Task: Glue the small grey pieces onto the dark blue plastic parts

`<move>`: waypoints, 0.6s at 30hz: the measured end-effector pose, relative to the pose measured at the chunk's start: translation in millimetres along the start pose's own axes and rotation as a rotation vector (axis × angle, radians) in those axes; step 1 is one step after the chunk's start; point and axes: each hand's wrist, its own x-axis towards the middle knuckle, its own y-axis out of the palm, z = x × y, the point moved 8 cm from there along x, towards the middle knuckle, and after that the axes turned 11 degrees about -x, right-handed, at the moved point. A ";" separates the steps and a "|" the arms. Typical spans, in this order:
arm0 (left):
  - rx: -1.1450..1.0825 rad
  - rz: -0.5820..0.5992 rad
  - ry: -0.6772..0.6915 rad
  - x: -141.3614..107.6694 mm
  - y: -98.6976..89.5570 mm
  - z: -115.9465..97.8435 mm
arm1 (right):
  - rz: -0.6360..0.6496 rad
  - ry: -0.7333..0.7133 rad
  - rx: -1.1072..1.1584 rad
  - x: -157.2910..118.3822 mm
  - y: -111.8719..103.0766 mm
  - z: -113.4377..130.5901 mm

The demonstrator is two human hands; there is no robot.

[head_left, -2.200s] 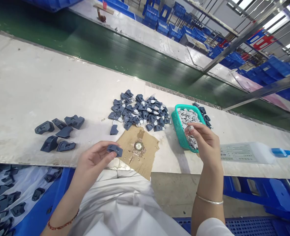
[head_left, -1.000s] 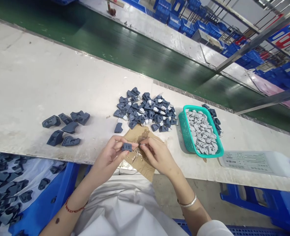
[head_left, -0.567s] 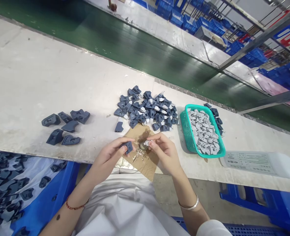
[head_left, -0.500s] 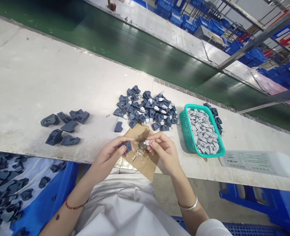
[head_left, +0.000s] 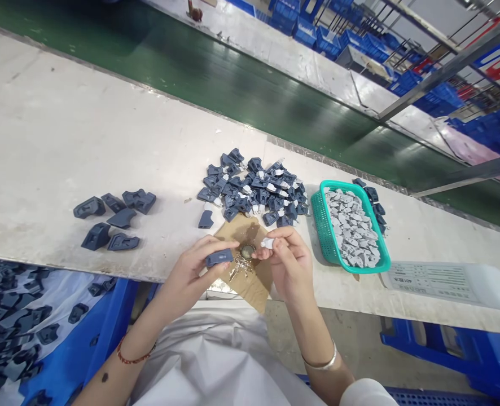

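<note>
My left hand [head_left: 193,270] is closed on a dark blue-grey plastic block [head_left: 219,258], gripped between thumb and fingers. Between the fingertips of my right hand [head_left: 291,262] is a small white plastic piece [head_left: 267,243]. Below and between the hands, a small round cap-like dish [head_left: 247,251] rests on a stained piece of brown cardboard [head_left: 254,285], with shiny wet drips around it. Just beyond lies a pile of dark blocks [head_left: 237,183], many with white pieces attached. A green basket [head_left: 321,231] full of similar white pieces stands to the right.
Several loose dark blocks [head_left: 123,219] lie at left on the white table [head_left: 34,169]. A blue bin [head_left: 118,316] of dark parts sits below the edge. At right lies a labelled white bottle [head_left: 448,285]. A green conveyor belt [head_left: 233,84] runs behind; a blue stool [head_left: 470,349] stands lower right.
My right hand has drawn the white piece away from the round dish, up and to the right. My left hand has turned the dark block to show another side.
</note>
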 end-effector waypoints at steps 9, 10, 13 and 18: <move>0.171 0.025 -0.077 -4.8 8.3 5.1 | 0.177 -0.003 -0.063 -11.2 28.5 -8.9; 0.155 0.022 -0.096 -6.4 7.4 7.2 | 0.178 0.008 -0.067 -11.5 28.7 -11.8; 0.103 0.055 -0.101 -8.8 7.6 7.2 | 0.171 0.045 -0.041 -12.2 28.9 -18.0; 0.082 0.127 -0.062 -4.6 10.9 -1.9 | 0.109 0.022 -0.005 -12.4 24.0 -12.7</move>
